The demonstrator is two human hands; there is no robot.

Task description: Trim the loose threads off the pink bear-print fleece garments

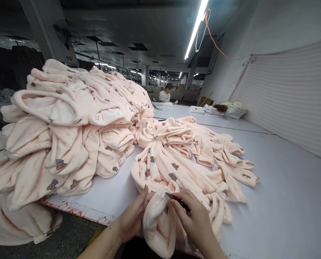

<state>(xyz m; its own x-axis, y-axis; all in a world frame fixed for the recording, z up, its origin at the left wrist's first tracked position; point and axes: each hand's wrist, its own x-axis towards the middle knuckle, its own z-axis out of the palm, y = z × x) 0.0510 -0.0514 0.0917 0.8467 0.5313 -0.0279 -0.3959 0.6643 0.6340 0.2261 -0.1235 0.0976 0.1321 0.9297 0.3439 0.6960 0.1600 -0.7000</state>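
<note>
At the table's near edge, my left hand is closed on the side of a pale pink fleece garment, with its thumb up and some fingers hidden behind the cloth. My right hand grips dark thread snips. Their pointed tip lies against the garment's pale seam edge, close to my right thumb. The held part is bunched into a rounded opening and hangs over the edge. Printed with small bears, the rest of the cloth spreads away from me across the table.
A tall heap of similar pink garments covers the left side, some hanging off the white table. Folded cloth stacks lie at the far right, near a striped sheet. A person sits beyond the table.
</note>
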